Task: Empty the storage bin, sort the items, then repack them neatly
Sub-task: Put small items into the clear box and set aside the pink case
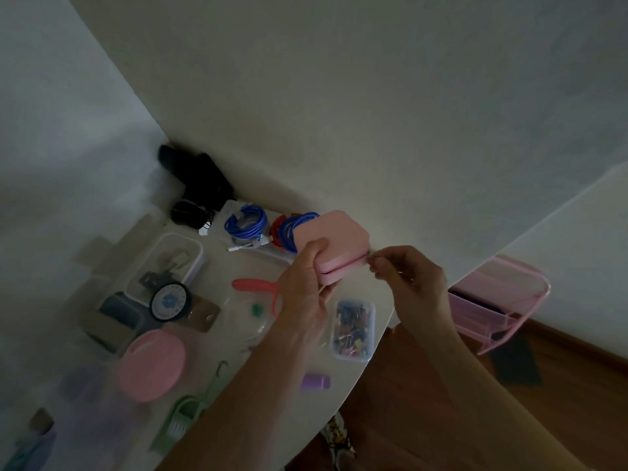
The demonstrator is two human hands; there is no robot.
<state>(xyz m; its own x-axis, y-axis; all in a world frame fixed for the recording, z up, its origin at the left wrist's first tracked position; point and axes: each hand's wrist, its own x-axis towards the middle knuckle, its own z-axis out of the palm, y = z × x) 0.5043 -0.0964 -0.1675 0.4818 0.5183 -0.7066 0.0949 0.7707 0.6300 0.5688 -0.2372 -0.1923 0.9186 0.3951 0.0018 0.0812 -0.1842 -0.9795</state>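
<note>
Lower left: round pink case (152, 365) on the white table (217, 263), green brush (189, 414) below it. Centre left: clear tub (166, 263), blue cable coils (245, 223) behind. Centre: left hand (306, 294) gripping small pink box (331, 244), thumb on its lid, held above the table. Just right: right hand (409, 278) pinching at the box's seam. Beneath: clear clip box (354, 329). Far right: pink storage bin (499, 302) beyond the table edge, over the wooden floor.

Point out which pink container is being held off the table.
The rectangular pink case: the left hand grips it while the right hand pinches its edge. The round pink box lies on the table.
</note>
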